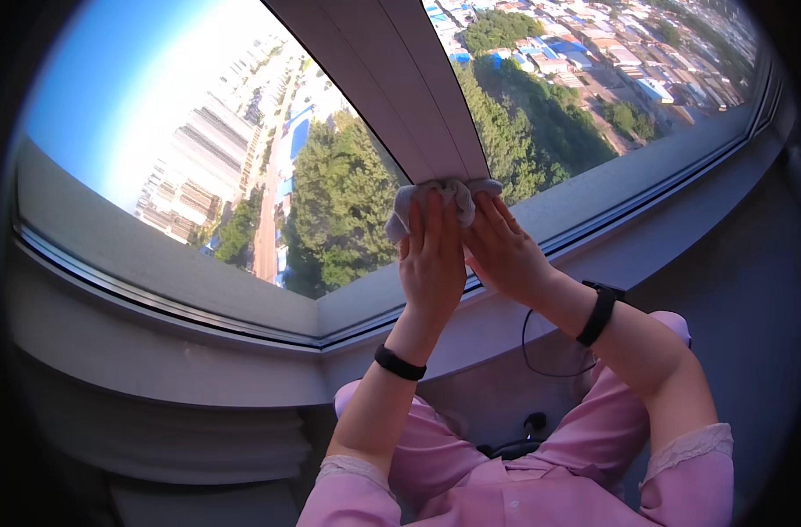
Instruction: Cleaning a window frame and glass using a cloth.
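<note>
Both of my hands press a crumpled light grey cloth (403, 207) against the lower part of a wide window mullion (400, 85). My left hand (433, 257) lies over the cloth with its fingers pointing up the post. Beside it, my right hand (505, 250) rests its fingertips on the cloth's right end. The palms are turned away and hidden from view. Glass panes, a left pane (334, 197) and a right pane (538, 118), flank the mullion.
A window sill (176, 362) runs along below the frame track (176, 316) and bends at a corner. A thin black cable (525, 349) hangs near my right forearm. My knees in pink trousers (611, 421) are under the sill. Trees and buildings show outside.
</note>
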The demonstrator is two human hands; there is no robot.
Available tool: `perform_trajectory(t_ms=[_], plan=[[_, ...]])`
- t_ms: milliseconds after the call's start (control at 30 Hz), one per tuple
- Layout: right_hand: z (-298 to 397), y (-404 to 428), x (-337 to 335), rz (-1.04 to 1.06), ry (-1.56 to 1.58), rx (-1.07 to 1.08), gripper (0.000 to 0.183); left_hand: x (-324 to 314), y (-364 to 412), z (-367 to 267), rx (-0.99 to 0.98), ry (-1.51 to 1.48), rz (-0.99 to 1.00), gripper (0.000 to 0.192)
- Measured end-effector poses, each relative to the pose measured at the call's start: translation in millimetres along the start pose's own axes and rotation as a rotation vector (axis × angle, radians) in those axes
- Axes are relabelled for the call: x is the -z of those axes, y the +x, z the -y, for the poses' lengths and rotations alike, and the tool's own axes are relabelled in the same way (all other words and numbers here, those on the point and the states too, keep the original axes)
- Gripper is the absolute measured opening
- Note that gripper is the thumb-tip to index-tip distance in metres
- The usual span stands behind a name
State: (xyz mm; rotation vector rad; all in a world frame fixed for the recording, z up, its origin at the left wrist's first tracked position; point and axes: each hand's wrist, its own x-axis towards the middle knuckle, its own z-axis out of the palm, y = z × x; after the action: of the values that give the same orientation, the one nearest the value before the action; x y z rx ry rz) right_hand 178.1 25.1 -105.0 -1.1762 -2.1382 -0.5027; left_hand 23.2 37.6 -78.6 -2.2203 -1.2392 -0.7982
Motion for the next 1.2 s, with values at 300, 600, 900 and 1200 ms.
perform_trajectory(t_ms=[300,600,900,1200], plan=[[-6,-48,-24,0.163,-0.123,0.096,0.053,-33,-49,3,-0.088,-0.079,0.069,0.050],[-8,-117,-63,0.459,-0.135,0.152,0.053,-67,-120,0,-0.122,-0.120,0.385,0.057],[-4,-165,-103,0.671,-0.097,0.182,0.058,-102,-164,-5,-0.204,-0.103,0.667,0.065],[3,-158,-106,0.981,-0.162,0.185,0.069,-112,-173,-13,-0.221,-0.069,0.756,0.067]])
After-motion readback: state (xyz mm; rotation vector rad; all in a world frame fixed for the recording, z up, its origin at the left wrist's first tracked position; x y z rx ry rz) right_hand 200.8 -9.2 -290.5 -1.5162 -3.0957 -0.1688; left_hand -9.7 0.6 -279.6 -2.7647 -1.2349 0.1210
